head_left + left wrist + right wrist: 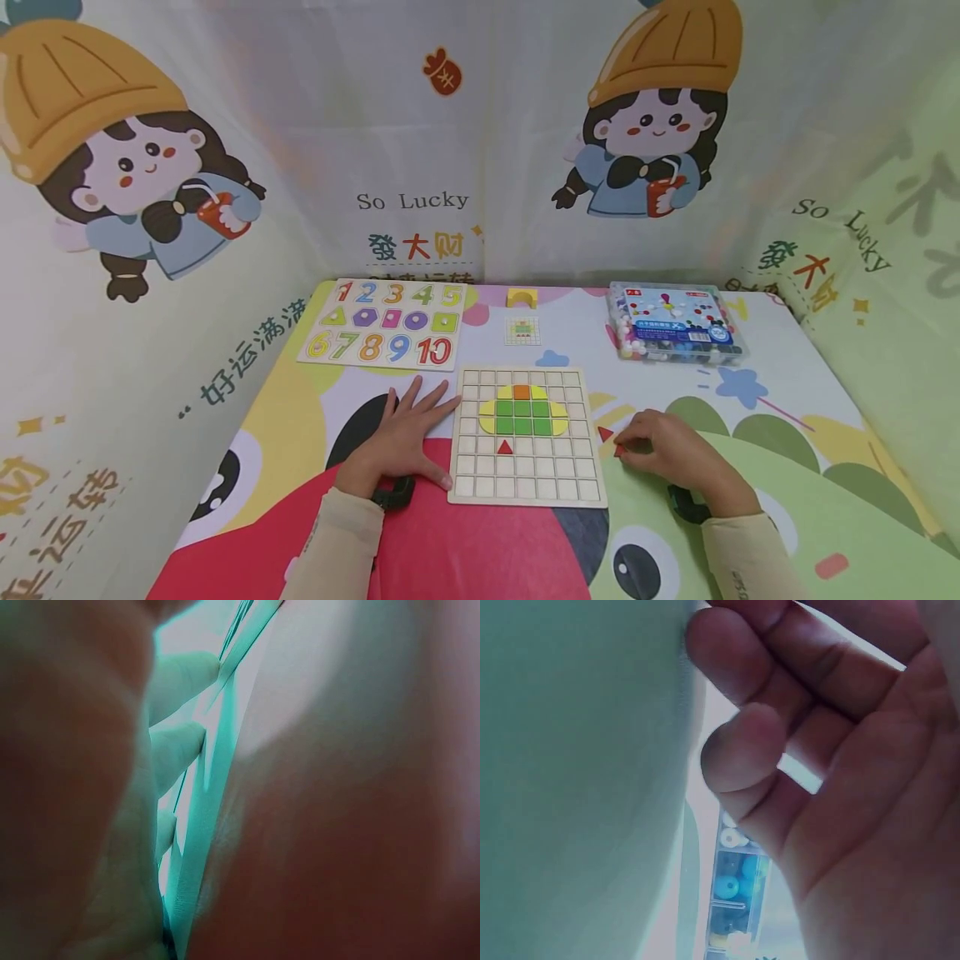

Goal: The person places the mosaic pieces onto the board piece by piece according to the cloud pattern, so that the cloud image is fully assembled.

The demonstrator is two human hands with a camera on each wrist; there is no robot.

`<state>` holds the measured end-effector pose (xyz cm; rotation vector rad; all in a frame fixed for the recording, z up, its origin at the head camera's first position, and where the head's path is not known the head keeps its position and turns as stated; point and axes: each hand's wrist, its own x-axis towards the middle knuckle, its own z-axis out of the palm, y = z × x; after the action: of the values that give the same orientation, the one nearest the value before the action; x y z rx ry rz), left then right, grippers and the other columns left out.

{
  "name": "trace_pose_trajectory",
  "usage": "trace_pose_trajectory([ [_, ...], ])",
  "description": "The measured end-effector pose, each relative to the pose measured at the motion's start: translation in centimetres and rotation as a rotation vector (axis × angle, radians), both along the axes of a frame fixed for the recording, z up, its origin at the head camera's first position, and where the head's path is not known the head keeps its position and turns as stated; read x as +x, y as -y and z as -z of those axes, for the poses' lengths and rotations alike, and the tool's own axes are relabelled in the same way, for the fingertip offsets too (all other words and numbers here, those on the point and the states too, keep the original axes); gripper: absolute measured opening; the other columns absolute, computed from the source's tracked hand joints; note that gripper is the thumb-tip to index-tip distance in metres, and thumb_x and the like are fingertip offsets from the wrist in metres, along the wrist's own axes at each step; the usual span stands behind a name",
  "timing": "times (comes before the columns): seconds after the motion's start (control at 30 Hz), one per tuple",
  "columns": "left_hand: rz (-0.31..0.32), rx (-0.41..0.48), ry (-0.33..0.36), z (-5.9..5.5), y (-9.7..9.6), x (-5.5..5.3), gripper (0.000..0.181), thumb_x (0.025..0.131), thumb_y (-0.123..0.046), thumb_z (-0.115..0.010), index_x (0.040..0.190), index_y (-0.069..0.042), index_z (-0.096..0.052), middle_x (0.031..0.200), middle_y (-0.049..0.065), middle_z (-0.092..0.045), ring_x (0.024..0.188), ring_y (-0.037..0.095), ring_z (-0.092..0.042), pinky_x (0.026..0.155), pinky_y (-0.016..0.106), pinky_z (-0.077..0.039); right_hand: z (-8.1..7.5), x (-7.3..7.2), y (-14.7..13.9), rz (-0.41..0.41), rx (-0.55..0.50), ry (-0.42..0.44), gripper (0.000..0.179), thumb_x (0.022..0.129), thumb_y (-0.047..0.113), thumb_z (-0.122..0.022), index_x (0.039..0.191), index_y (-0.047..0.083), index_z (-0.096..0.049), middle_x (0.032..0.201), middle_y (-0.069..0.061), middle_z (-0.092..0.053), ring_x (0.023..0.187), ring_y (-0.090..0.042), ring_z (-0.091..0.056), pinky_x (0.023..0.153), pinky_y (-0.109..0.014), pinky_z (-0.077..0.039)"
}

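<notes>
In the head view a wooden grid board (525,492) lies in the middle of the table. Green squares (522,408) sit in its cells, with yellow rounded pieces (487,417) around them, an orange square (521,392) above and a red triangle (505,447) below. My left hand (405,433) lies flat with fingers spread, fingertips and thumb at the board's left edge. To the right of the board, my right hand (660,446) pinches a small red triangle piece (618,451) between thumb and fingertips. Another red triangle (604,433) lies just left of those fingertips.
Behind the board is a small pattern card (522,332), with a yellow arch block (522,297) beyond it. A number and shape puzzle board (382,325) lies at the back left. At the back right stands a clear plastic box of beads (675,325). Printed cloth walls (480,167) enclose the table.
</notes>
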<state>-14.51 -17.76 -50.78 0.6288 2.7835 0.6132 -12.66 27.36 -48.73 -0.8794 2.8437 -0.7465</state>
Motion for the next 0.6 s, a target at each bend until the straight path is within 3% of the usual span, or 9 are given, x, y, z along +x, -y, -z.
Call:
trace_pose_trajectory([
  [0.27,-0.001,-0.006,-0.003,0.1,0.0,0.0,0.128,0.057,-0.066,-0.095,0.166,-0.035,-0.035,0.179,-0.001,-0.021,0.166,0.040,-0.001,0.128,0.074,0.004,0.2,0.2,0.5,0.028,-0.023,-0.089,0.013,0.086,0.014,-0.087,0.095,0.022,-0.080,0.091,0.016,-0.071,0.084,-0.001,-0.060,0.076,-0.030,-0.058],
  [0.43,-0.001,-0.011,-0.016,0.1,0.1,0.0,0.128,0.056,-0.067,-0.095,0.166,-0.035,-0.036,0.179,-0.001,-0.021,0.166,0.041,-0.002,0.128,0.075,0.003,0.0,0.3,1.7,-0.003,-0.053,-0.172,0.015,0.084,0.011,-0.087,0.096,0.018,-0.080,0.090,0.015,-0.070,0.082,0.002,-0.060,0.072,-0.026,-0.057],
  [0.6,0.002,-0.004,-0.018,0.1,0.1,0.0,0.128,0.057,-0.066,-0.095,0.166,-0.034,-0.036,0.178,0.000,-0.022,0.166,0.041,-0.002,0.127,0.075,0.003,-0.4,0.1,3.1,-0.042,-0.018,-0.165,0.015,0.084,0.010,-0.085,0.093,0.020,-0.078,0.088,0.016,-0.067,0.082,0.002,-0.058,0.073,-0.025,-0.056],
])
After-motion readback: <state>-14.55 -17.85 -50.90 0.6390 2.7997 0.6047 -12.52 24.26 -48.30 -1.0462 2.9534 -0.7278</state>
